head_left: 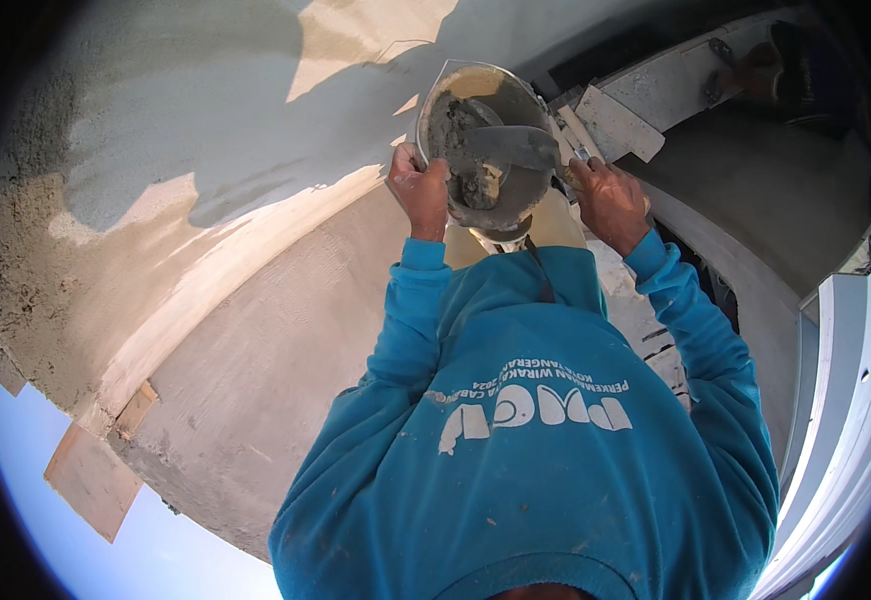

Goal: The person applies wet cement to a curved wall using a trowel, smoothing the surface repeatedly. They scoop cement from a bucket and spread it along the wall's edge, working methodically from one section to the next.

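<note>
Head view takes in a broad plastered wall [206, 150], grey and wet above, paler below, filling the left. Against it a person in a blue hoodie [526, 450] holds up a round pan of grey mortar [481, 140]. Left hand [421, 190] is clenched on the pan's rim; right hand [608, 200] closes on the handle of a trowel [501, 150] lying across the mortar. Loading the blade seems in hand; lifting it needs a level, steady scoop.
</note>
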`<state>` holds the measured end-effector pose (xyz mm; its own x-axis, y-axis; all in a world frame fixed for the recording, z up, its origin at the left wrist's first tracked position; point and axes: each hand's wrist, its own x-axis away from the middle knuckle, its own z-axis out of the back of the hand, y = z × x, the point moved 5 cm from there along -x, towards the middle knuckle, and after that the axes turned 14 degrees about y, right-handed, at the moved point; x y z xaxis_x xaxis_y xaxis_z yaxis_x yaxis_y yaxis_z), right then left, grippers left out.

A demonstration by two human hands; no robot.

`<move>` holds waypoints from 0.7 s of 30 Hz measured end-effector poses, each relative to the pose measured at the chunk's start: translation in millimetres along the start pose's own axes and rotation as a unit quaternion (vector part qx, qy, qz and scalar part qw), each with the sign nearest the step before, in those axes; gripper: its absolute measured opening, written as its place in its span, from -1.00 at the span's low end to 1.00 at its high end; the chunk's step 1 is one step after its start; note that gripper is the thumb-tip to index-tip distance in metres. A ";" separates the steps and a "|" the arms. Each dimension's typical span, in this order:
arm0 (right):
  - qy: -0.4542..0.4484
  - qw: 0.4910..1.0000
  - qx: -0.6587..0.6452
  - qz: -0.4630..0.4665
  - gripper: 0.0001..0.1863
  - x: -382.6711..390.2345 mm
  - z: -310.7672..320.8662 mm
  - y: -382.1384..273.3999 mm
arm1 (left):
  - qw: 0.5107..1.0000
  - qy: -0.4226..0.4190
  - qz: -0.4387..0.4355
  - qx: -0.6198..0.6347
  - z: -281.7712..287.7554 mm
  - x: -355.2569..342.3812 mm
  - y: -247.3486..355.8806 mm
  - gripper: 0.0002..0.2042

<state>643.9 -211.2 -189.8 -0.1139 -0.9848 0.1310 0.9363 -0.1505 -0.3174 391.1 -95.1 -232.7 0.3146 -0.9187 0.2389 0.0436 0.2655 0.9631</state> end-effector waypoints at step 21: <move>-0.143 0.478 -0.502 -0.706 -0.69 98.7 -566.8 68.0 | 0.963 0.184 0.127 -0.153 91.3 -61.7 -229.8 -0.73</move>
<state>508.0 -367.7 -730.8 -0.2134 0.1917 0.9580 -0.6552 -0.7555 0.0053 275.1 -126.1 -457.5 0.6637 -0.6624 0.3475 0.1808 0.5929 0.7848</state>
